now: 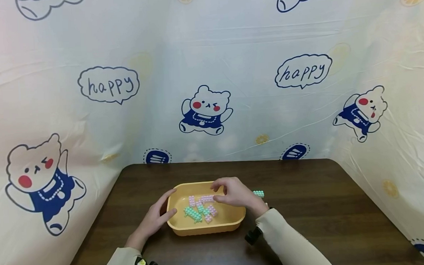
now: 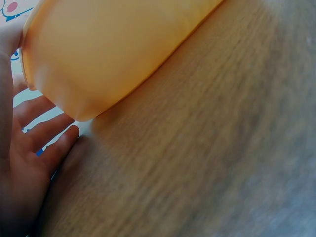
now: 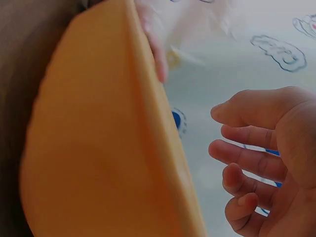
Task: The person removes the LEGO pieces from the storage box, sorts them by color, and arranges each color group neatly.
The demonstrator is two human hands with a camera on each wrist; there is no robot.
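A yellow plastic bin [image 1: 202,230] stands on the table, and building blocks [image 1: 193,214] in mint green and pale pink lie inside it, studded on top. At the bin's left end my left hand [image 1: 155,216] holds the rim, the thumb over the edge and the fingers along the outer wall. The left wrist view shows those fingers spread beside the bin. My right hand [image 1: 232,191] hovers above the bin's right part. Seen from the right wrist, its fingers are loosely bent, with nothing between them and the thumb.
On the brown wooden table [image 1: 302,208], a mint green block [image 1: 259,193] lies right of the bin, partly behind my right wrist. A patterned curtain [image 1: 207,48] with cartoon bears hangs behind the table and along both sides.
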